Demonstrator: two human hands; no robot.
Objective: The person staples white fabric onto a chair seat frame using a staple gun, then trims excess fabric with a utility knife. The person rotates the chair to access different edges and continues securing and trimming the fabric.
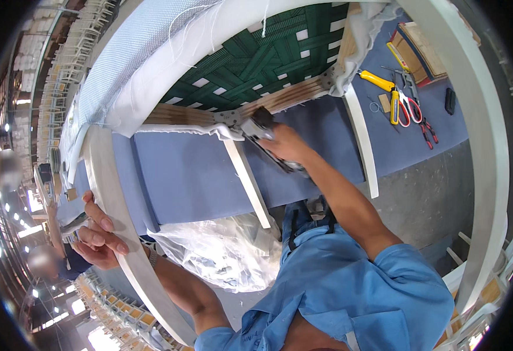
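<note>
- Chair (268,64): lay upturned on a blue-covered workbench (186,175), underside toward the camera; green webbing (256,55) was woven across the seat frame, a wooden rail (291,96) ran along its near edge, and white fabric (163,64) was folded over the edge.
- Right hand (283,143): was wrapped tight around a staple gun (259,126), whose nose was pressed against the wooden rail where the white fabric met it.
- Left hand (98,237): was curled around a white chair leg (116,222) at the left, fingers closed over its edge, thumb behind.
- Other white legs (362,140): stood out from the frame over the bench; a long curved one (490,146) swept down the right side.
- Clear plastic sheet (221,251): was crumpled below the bench edge, in front of the person's blue shirt.
- Hand tools on the bench, upper right, well apart from both hands: a yellow-handled tool (376,80), red-handled scissors (410,108), red-handled pliers (427,131), a small black object (449,100).
- Stacked white chair frames (69,58): stood in the background at upper left.
</note>
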